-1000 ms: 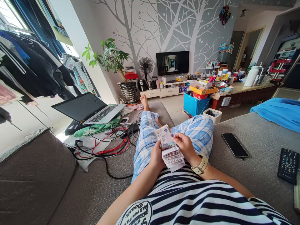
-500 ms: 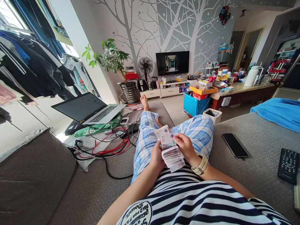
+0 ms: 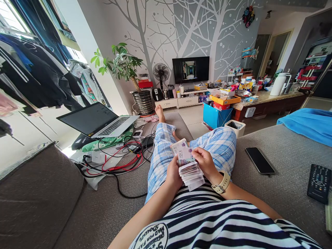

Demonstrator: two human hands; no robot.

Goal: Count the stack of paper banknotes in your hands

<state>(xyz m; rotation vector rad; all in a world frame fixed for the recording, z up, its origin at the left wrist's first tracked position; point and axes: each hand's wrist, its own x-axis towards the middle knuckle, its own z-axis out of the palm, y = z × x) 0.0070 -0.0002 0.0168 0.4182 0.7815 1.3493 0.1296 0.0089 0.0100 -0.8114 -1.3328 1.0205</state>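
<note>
A stack of banknotes (image 3: 191,175) is held over my lap, its lower part folded toward me in fanned layers. My left hand (image 3: 174,173) is closed around the stack's left side, thumb on top. With thumb and fingers my right hand (image 3: 205,162) pinches the right edge of the top banknote (image 3: 185,155), which shows purple print and a figure 5. More notes lie under it toward the upper left. The fingers beneath the stack are hidden. A watch with a pale strap (image 3: 221,182) is on my right wrist.
I sit on a grey sofa (image 3: 129,211). To the right lie a phone (image 3: 259,160) and a remote control (image 3: 319,183). On the left are an open laptop (image 3: 114,126) and tangled cables (image 3: 127,166). Beyond stand a bin (image 3: 237,128) and a cluttered table (image 3: 272,103).
Almost nothing differs. Both hands keep their places on the banknotes, and the top note has shifted only very slightly.
</note>
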